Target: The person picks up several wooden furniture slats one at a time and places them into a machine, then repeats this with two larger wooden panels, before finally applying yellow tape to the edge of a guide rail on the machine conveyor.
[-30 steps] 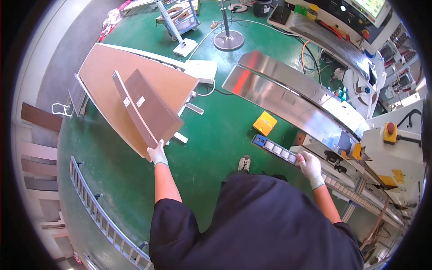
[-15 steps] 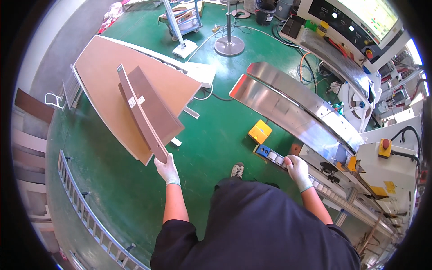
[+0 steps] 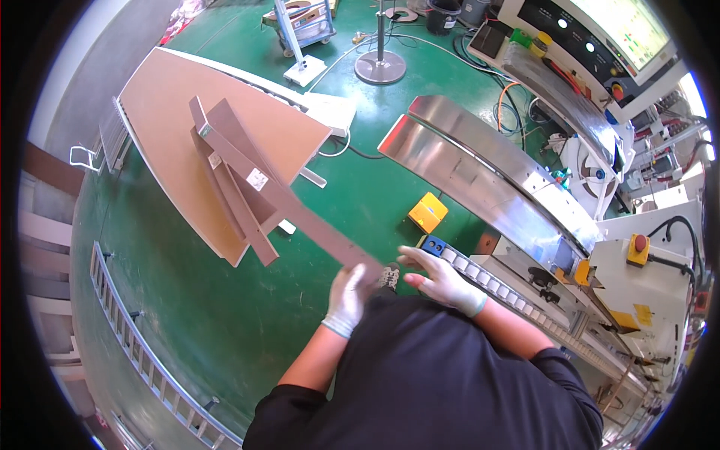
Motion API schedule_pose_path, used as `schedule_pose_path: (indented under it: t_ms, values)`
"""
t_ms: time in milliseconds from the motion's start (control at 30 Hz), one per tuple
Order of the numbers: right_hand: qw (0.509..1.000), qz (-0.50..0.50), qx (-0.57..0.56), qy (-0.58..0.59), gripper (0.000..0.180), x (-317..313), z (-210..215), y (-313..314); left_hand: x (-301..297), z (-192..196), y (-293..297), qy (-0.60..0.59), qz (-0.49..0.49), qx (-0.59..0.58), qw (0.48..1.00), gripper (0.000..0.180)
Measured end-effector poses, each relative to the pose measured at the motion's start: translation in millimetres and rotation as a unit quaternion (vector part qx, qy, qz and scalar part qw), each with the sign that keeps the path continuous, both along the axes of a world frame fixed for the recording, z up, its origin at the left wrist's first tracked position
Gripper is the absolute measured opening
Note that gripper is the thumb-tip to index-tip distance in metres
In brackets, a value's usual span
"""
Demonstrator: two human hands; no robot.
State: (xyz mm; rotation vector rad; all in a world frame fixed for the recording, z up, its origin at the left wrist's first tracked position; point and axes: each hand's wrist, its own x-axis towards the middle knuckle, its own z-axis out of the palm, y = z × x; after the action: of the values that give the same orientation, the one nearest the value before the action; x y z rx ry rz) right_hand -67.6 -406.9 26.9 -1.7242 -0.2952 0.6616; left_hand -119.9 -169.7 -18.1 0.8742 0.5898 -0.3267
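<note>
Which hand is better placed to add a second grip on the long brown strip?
Probably your right hand: it looks open and empty, close to the near end of the long brown strip. Your left hand is busy gripping that end.

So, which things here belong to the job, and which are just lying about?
Seemingly part of the job:
long brown board, held in the left grip
other brown boards
tan panel under those
roller rail, near the open right grip

Seemingly just lying about:
blue trolley
round-based stand
black bucket
yellow jar
</note>
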Motion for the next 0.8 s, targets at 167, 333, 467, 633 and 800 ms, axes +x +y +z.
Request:
schedule_pose_path:
  t_ms: [167,333,467,633,800]
  values:
    - [0.993,-0.062,0.082,0.055,0.049,13.7,-16.4,14.4,24.8,-21.8,-28.2,0.003,-0.133,-0.135,0.982,0.042]
    - [0.966,-0.207,0.111,0.11,0.05,-24.4,-5.8,-79.5,111.7,15.9,8.2,-0.024,0.146,-0.287,0.947,0.046]
    - [0.934,-0.308,0.07,0.166,0.053,-115.7,-21.1,-181.2,177.2,-22.8,64.7,-0.055,0.176,-0.177,0.967,0.041]
    - [0.9,-0.348,-0.142,0.219,0.051,-231.1,-1.9,-245.8,221.2,-15.9,-3.5,-0.122,0.012,-0.085,0.989,0.032]
    - [0.867,-0.383,-0.166,0.273,0.049,-261.5,17.4,-191.4,182.2,-11.0,-173.9,-0.097,-0.207,-0.072,0.971,0.03]
